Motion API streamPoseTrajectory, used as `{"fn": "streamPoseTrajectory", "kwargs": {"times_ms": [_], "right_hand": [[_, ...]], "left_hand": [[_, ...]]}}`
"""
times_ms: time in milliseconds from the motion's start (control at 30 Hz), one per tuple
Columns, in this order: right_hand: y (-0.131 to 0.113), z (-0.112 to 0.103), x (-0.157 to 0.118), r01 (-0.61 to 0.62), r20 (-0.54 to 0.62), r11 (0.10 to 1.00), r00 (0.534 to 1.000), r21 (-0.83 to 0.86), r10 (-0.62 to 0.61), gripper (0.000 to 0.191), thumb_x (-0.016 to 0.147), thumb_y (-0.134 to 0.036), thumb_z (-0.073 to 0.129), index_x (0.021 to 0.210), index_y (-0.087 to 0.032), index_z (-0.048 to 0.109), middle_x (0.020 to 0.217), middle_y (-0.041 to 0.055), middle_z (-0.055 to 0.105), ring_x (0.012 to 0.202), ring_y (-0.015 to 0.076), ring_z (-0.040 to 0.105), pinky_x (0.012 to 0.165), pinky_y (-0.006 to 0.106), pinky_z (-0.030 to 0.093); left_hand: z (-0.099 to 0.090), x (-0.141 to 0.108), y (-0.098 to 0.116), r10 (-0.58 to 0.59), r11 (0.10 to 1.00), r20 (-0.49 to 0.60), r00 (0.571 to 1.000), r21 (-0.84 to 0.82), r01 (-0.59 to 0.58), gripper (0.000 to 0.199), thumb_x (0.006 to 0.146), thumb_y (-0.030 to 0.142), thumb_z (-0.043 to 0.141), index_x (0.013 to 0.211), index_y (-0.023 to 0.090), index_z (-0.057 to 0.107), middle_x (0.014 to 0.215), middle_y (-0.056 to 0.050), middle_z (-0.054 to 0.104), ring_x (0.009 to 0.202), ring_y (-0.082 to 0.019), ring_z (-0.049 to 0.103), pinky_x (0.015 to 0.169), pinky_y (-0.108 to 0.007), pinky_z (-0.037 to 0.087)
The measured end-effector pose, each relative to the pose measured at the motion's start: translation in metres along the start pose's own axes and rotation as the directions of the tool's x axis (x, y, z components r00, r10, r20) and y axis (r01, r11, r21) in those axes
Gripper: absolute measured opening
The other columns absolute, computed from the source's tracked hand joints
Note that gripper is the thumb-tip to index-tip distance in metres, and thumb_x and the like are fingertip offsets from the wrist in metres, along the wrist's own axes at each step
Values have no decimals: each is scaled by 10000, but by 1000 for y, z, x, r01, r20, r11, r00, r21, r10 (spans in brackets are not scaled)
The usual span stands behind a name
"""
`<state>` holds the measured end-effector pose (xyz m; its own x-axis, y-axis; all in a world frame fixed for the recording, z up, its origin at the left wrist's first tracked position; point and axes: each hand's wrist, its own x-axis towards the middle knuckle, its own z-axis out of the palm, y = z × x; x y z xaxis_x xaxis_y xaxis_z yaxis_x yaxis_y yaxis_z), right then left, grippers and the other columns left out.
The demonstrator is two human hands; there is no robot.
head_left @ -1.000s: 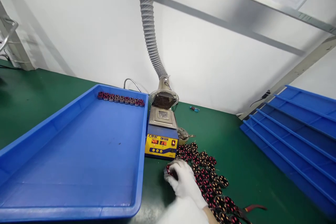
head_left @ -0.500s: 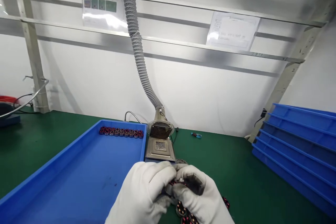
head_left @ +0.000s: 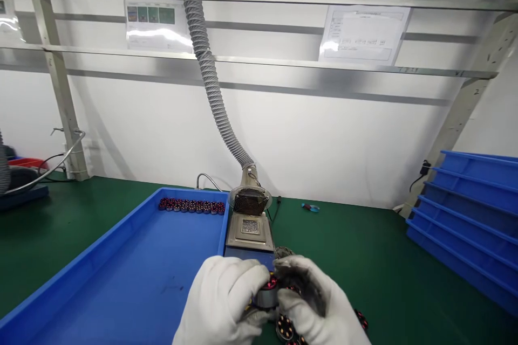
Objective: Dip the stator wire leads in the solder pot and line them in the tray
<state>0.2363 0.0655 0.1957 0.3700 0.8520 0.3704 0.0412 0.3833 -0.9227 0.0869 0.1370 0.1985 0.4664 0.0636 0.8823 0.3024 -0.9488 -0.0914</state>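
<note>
My left hand, in a white glove, is closed on a small round motor part with a grey metal side and red windings on top. My right hand, gloved with dark-stained fingertips, is curled just to the right. Between its thumb and fingers shows a bit of another such part, mostly hidden. Below the right hand lie more round parts with copper-coloured dots on black, partly covered by the glove. Another red-and-black part peeks out past the right hand.
A blue tray on the left has rows of round parts at its far end. Behind my hands stands a metal soldering device under a grey exhaust hose. Small pliers lie behind; stacked blue trays stand right.
My hands have moved slightly apart, and the part in my left hand now shows more plainly. The camera view has levelled and shifted a little.
</note>
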Motion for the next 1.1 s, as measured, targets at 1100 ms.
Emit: {"fn": "streamPoseTrajectory", "kwargs": {"times_ms": [1100], "right_hand": [[25, 18, 6, -326, 233, 819, 942, 472, 241, 329, 579, -403, 799, 826, -198, 726, 704, 68, 698, 841, 261, 660, 766, 408, 521]], "left_hand": [[2, -13, -4, -141, 962, 31, 990, -231, 144, 292, 874, 249, 554, 1153, 202, 481, 996, -71, 651, 913, -185, 612, 788, -303, 505]]}}
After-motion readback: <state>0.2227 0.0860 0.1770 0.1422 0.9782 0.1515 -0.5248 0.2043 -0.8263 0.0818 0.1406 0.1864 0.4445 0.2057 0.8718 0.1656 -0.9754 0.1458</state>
